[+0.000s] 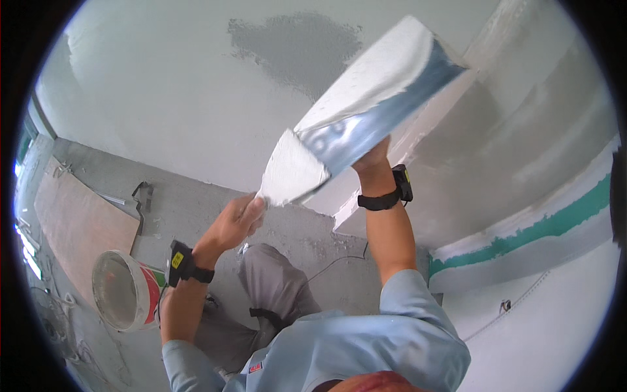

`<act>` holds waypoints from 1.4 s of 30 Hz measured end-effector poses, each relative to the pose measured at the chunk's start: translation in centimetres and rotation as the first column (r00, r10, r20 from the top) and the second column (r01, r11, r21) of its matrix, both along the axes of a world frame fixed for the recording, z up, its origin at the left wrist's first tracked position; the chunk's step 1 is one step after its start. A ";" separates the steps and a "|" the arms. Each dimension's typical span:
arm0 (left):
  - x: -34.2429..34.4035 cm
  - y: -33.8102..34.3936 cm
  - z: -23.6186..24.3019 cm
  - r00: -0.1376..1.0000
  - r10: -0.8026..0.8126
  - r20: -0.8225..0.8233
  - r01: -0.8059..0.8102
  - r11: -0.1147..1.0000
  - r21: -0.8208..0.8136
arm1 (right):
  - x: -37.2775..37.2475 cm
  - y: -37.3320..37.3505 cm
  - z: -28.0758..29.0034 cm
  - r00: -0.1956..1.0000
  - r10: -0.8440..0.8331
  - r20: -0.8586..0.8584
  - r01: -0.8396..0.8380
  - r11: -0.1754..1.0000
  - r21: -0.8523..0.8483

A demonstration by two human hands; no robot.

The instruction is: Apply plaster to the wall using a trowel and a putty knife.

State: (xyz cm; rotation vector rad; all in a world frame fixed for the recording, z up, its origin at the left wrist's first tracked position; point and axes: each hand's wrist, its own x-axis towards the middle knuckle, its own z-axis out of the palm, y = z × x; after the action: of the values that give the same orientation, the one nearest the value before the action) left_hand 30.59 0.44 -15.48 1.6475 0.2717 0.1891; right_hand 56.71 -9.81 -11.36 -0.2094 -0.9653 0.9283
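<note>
My left hand (236, 221) is closed round the handle end of a putty knife (292, 171), whose blade is covered with white putty. The knife's wide edge meets the lower left end of a broad steel trowel (385, 117). My right hand (373, 157) grips this trowel from underneath, and most of its fingers are hidden behind the plate. A thick layer of white putty (372, 68) coats the upper left half of the trowel, while the other half shows shiny bare metal. Both tools are held up in front of the wall (163, 85).
A putty bucket (138, 287) stands on the floor at the left, beside a wooden board (85, 222). Above the tools, a darker damp-looking patch (294, 49) marks the wall. A wall corner edge (431, 124) runs behind my right hand. A green band (522, 232) crosses the right side.
</note>
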 end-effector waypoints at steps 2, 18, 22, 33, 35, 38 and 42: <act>0.8 -0.1 0.8 1.000 -0.001 0.009 0.001 1.000 0.001 | -1.9 -0.9 -1.1 0.883 -0.271 0.383 0.389 0.879 -0.276; 1.7 4.0 -6.4 0.699 0.369 0.613 -0.712 0.441 0.546 | -15.2 -0.3 -10.4 0.902 -0.020 -0.430 -0.218 0.840 -0.496; 1.0 4.6 -6.2 0.742 0.341 0.578 -0.671 0.403 0.623 | -17.6 -0.5 -10.0 0.883 0.060 -0.466 -0.285 0.856 -0.432; -1.3 8.6 -2.5 0.929 0.265 0.259 -0.268 -0.003 0.964 | -14.5 -5.5 -10.0 0.875 -0.136 -0.465 -0.128 0.861 -0.492; -1.0 9.3 -4.9 0.947 0.282 0.152 -0.154 -0.015 0.988 | -12.3 -6.5 -8.9 0.873 -0.261 -0.412 0.025 0.868 -0.497; -5.2 12.5 -12.3 0.878 0.439 0.191 -0.277 0.141 0.950 | -8.8 -5.2 -6.2 0.847 -0.501 -0.178 0.359 0.786 -0.503; -1.9 9.7 -11.6 0.737 0.583 0.342 -0.591 0.309 0.745 | -4.0 -8.7 2.5 0.134 -0.738 0.661 0.981 0.004 -0.194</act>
State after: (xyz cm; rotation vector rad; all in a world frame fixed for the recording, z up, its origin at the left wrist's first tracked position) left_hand 28.70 10.12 -27.03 2.4269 0.9098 1.0458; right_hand 52.72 -18.47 -8.90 -1.5169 -0.5727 -0.1658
